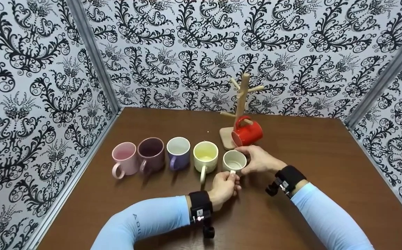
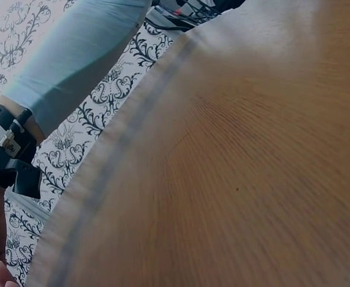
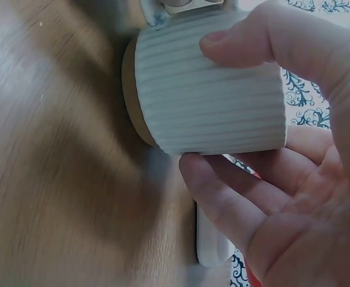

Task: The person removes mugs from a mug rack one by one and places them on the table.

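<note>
A small white mug [image 1: 234,160] stands with its mouth up between both hands. My left hand [image 1: 223,187] pinches its handle, which points toward me. From the right side, my right hand [image 1: 259,160] grips the mug's body. In the right wrist view the ribbed wall of the white mug [image 3: 210,101] shows, with a bare tan band round its base. There the thumb [image 3: 240,45] lies along one side and the fingers curl around the opposite side. Just behind, a red mug [image 1: 249,134] hangs tilted by its handle on a wooden mug tree [image 1: 244,85].
Left of the white mug runs a row of upright mugs: yellow [image 1: 205,166], purple-blue [image 1: 180,158], dark plum [image 1: 156,160] and pink [image 1: 128,165]. The brown table [image 1: 305,139] meets patterned walls at the back and sides. Other pegs of the mug tree are bare.
</note>
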Action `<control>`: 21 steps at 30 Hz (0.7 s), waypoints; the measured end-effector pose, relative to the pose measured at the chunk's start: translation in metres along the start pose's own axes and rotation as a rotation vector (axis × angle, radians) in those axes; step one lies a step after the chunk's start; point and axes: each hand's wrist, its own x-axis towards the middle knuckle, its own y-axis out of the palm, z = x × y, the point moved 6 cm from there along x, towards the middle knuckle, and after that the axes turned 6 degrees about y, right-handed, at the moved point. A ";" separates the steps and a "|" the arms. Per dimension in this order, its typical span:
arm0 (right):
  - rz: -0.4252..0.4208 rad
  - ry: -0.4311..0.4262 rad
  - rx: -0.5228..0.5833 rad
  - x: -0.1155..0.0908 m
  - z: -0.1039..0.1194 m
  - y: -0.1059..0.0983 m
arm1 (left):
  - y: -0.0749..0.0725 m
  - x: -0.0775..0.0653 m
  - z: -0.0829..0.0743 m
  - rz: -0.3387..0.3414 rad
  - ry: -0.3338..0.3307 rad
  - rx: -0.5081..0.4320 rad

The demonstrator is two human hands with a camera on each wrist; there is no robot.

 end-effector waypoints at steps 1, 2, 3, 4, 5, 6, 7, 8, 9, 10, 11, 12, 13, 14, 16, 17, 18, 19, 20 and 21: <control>-0.003 0.001 -0.003 0.000 0.000 0.000 | -0.001 0.000 0.000 0.003 0.002 0.003; -0.006 0.003 -0.005 0.000 0.000 0.001 | -0.001 0.001 0.000 0.006 0.006 0.003; -0.010 0.004 -0.008 0.000 0.000 0.001 | -0.002 0.001 -0.001 0.009 0.011 0.007; -0.011 0.009 -0.006 0.000 -0.001 0.001 | -0.002 0.002 -0.001 0.009 0.011 0.002; -0.014 0.012 -0.008 -0.001 -0.001 0.001 | -0.002 0.002 -0.001 0.012 0.016 0.006; -0.017 0.013 -0.011 -0.001 -0.001 0.001 | -0.003 0.002 -0.001 0.014 0.019 0.006; -0.020 0.014 -0.009 -0.001 -0.001 0.001 | -0.003 0.003 -0.001 0.020 0.022 0.006; -0.023 0.016 -0.005 -0.002 -0.001 0.001 | -0.003 0.002 -0.002 0.024 0.026 0.004; -0.027 0.018 -0.003 -0.002 -0.001 0.001 | -0.003 0.002 -0.002 0.028 0.029 0.002; -0.029 0.023 0.005 -0.003 -0.002 0.001 | -0.003 0.001 -0.002 0.029 0.034 0.000; -0.031 0.027 0.016 -0.003 -0.002 0.001 | -0.003 0.000 -0.003 0.030 0.045 0.005; -0.032 0.030 0.024 -0.003 -0.003 0.001 | -0.003 -0.001 -0.003 0.024 0.057 0.007; -0.033 0.035 0.031 -0.003 -0.003 0.002 | -0.003 -0.002 -0.003 0.018 0.070 0.014; -0.032 0.040 0.037 -0.003 -0.004 0.002 | -0.004 -0.004 -0.004 0.007 0.084 0.023; -0.026 0.047 0.048 -0.003 -0.004 0.004 | -0.005 -0.008 -0.004 -0.017 0.109 0.040; -0.026 0.047 0.046 -0.003 -0.004 0.004 | -0.005 -0.010 -0.004 -0.027 0.120 0.050; -0.026 0.047 0.039 -0.003 -0.004 0.005 | -0.005 -0.012 -0.005 -0.034 0.122 0.052; -0.027 0.047 0.037 -0.002 -0.003 0.005 | -0.005 -0.014 -0.005 -0.037 0.126 0.055; -0.028 0.045 0.035 -0.002 -0.003 0.005 | -0.005 -0.016 -0.005 -0.038 0.126 0.050; -0.031 0.043 0.033 -0.002 -0.003 0.005 | -0.004 -0.017 -0.006 -0.038 0.129 0.048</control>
